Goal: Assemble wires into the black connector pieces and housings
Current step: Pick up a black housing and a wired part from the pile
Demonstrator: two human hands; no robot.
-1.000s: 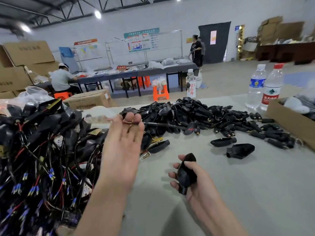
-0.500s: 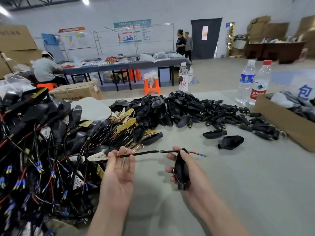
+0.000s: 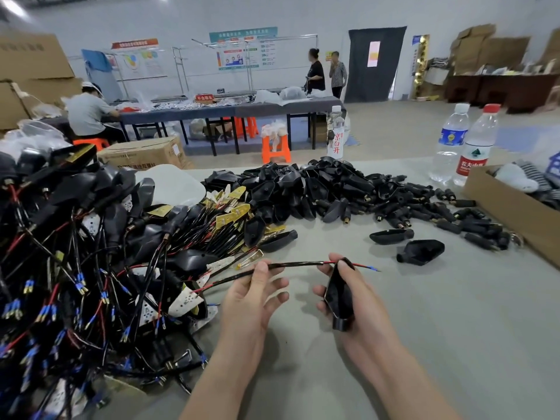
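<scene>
Holding the black-sheathed wire (image 3: 298, 264) level above the grey surface (image 3: 460, 344), left hand (image 3: 253, 298) pinches its middle while right hand (image 3: 360, 301) grips the black teardrop plastic housing (image 3: 338, 295) and nips the red lead (image 3: 360, 264); feeding tip-first, kept straight, should suit.

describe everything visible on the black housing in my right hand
The black housing is a glossy, plastic-looking teardrop shell, hollow side toward the camera, short round collar at its lower end, pointed tip up. The right hand grips it above the table. The wire, pinched by the left hand, crosses its tip; whether it passes through is unclear.
</scene>
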